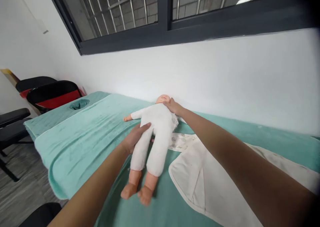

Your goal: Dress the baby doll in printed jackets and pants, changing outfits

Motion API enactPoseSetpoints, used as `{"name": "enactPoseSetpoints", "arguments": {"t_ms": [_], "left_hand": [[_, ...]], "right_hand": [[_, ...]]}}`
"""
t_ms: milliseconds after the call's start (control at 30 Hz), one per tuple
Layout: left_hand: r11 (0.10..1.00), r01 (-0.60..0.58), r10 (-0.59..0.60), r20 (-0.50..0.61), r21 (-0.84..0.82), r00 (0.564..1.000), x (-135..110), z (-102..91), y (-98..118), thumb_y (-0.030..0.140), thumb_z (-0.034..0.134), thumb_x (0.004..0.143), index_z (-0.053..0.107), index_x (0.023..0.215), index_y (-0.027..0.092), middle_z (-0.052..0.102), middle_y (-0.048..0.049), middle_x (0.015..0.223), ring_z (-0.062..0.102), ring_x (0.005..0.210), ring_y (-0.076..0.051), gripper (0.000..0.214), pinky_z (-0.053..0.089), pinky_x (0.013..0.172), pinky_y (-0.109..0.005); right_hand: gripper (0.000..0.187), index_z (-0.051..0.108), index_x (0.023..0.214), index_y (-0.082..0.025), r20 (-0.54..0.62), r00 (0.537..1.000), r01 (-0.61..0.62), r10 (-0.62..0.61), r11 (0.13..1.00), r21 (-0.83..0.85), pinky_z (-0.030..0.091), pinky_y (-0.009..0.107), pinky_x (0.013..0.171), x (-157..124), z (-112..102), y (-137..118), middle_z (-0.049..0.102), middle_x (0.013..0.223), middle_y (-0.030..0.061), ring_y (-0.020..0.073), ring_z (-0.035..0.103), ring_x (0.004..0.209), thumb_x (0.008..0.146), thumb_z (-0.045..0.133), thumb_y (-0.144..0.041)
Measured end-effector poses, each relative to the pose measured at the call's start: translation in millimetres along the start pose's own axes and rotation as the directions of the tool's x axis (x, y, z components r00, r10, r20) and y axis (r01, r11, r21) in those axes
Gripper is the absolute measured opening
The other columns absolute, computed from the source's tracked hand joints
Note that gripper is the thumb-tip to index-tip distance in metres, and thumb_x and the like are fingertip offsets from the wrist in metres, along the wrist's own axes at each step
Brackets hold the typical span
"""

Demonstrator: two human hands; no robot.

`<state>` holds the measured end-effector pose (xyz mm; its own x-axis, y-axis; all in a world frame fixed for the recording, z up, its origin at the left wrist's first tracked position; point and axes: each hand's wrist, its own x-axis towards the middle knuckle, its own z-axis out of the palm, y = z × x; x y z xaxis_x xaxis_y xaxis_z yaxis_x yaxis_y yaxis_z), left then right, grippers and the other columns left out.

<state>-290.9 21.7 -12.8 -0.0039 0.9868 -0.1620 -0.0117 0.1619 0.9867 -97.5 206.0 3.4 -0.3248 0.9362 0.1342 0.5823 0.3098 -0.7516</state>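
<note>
A baby doll in a white suit lies on its back on a teal blanket, head toward the wall, bare feet toward me. My left hand cups the doll's hip and thigh from the left, fingers wrapped under its body. My right hand holds the doll at the neck and shoulder, just below the head. A white padded cloth lies spread on the blanket to the right of the doll, partly under my right forearm.
The blanket covers a bed or table along a white wall under a dark-framed barred window. Black and red chairs stand at the left, with a black bench nearer. The floor drops off at the lower left.
</note>
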Motion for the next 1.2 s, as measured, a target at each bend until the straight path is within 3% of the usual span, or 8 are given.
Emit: {"name": "enactPoseSetpoints", "arguments": {"t_ms": [233, 367, 467, 567, 833, 967, 1100, 1200], "left_hand": [[0.97, -0.208, 0.216, 0.054, -0.127, 0.975, -38, 107.9, 5, 0.056, 0.069, 0.077, 0.067, 0.111, 0.018, 0.075, -0.013, 0.088, 0.071, 0.072, -0.029, 0.051, 0.062, 0.069, -0.049], [0.964, -0.155, 0.189, 0.151, -0.216, 0.97, -67, 180.1, -2, 0.057, 0.072, 0.075, 0.066, 0.115, 0.018, 0.075, -0.0147, 0.092, 0.071, 0.072, -0.028, 0.057, 0.063, 0.067, -0.047], [0.967, -0.059, 0.125, 0.258, -0.248, 0.958, -90, 222.0, -9, 0.058, 0.071, 0.077, 0.06, 0.128, 0.02, 0.074, -0.0146, 0.103, 0.071, 0.077, -0.029, 0.064, 0.063, 0.067, -0.047], [0.97, -0.052, 0.12, 0.282, -0.239, 0.952, -109, 249.1, -17, 0.056, 0.07, 0.079, 0.058, 0.133, 0.022, 0.073, -0.014, 0.112, 0.072, 0.084, -0.03, 0.065, 0.062, 0.074, -0.048], [0.96, -0.277, 0.271, 0.129, 0.029, 0.954, -111, 265.1, -42, 0.057, 0.054, 0.091, 0.063, 0.125, 0.02, 0.068, -0.0116, 0.128, 0.062, 0.119, -0.028, 0.051, 0.045, 0.107, -0.043], [0.942, -0.261, 0.286, -0.102, 0.21, 0.953, -95, 260.2, -52, 0.056, 0.049, 0.093, 0.063, 0.115, 0.021, 0.07, -0.0097, 0.116, 0.064, 0.107, -0.026, 0.044, 0.047, 0.097, -0.041], [0.924, -0.25, 0.321, -0.231, 0.29, 0.918, -83, 256.4, -59, 0.05, 0.048, 0.093, 0.062, 0.104, 0.022, 0.071, -0.0062, 0.103, 0.063, 0.098, -0.024, 0.033, 0.047, 0.089, -0.038], [0.907, -0.267, 0.347, -0.216, 0.325, 0.913, -76, 255.8, -61, 0.042, 0.048, 0.093, 0.062, 0.098, 0.022, 0.071, -0.0061, 0.096, 0.064, 0.091, -0.024, 0.025, 0.047, 0.084, -0.037]], "right_hand": [[0.056, 0.056, 0.132, -0.02, 0.002, 0.999, 0.049, -0.05, 0.999, 0.006, 0.047, 0.044, 0.106, -104, -111, 15, 0.063, 0.136, 0.0098, 0.0287, 0.058, 0.124, 0.091, 0.051, -0.057], [0.059, 0.057, 0.13, -0.016, -0.063, 0.996, -0.073, 0.071, 0.997, -0.038, 0.047, 0.051, 0.105, -175, -175, 33, 0.059, 0.139, 0.0157, 0.0339, 0.058, 0.123, 0.091, 0.053, -0.06], [0.064, 0.054, 0.133, -0.015, -0.12, 0.974, -0.197, 0.191, 0.98, -0.038, 0.045, 0.054, 0.107, -217, -204, 49, 0.058, 0.14, 0.0177, 0.0368, 0.057, 0.124, 0.089, 0.057, -0.062], [0.065, 0.05, 0.136, -0.015, -0.136, 0.963, -0.234, 0.234, 0.972, 0.018, 0.042, 0.054, 0.111, -245, -214, 62, 0.056, 0.142, 0.0175, 0.0357, 0.056, 0.127, 0.088, 0.059, -0.058], [0.064, 0.044, 0.144, -0.019, -0.103, 0.973, -0.196, 0.205, 0.977, 0.089, 0.047, 0.042, 0.108, -258, -205, 88, 0.057, 0.143, 0.0122, 0.0277, 0.059, 0.125, 0.089, 0.059, -0.05], [0.078, 0.027, 0.155, -0.019, -0.116, 0.968, -0.224, 0.224, 0.974, 0.016, 0.041, 0.048, 0.11, -261, -203, 107, 0.057, 0.142, 0.015, 0.0323, 0.056, 0.128, 0.092, 0.052, -0.057], [0.074, 0.033, 0.153, -0.015, -0.359, 0.903, -0.3, 0.235, 0.944, -0.138, 0.033, 0.054, 0.114, -283, -193, 116, 0.052, 0.145, 0.0194, 0.0365, 0.046, 0.136, 0.094, 0.044, -0.058], [0.062, 0.046, 0.143, -0.016, -0.511, 0.84, -0.213, 0.185, 0.977, 0.003, 0.033, 0.049, 0.116, -311, -185, 108, 0.048, 0.149, 0.0167, 0.031, 0.042, 0.139, 0.093, 0.046, -0.053]]}}
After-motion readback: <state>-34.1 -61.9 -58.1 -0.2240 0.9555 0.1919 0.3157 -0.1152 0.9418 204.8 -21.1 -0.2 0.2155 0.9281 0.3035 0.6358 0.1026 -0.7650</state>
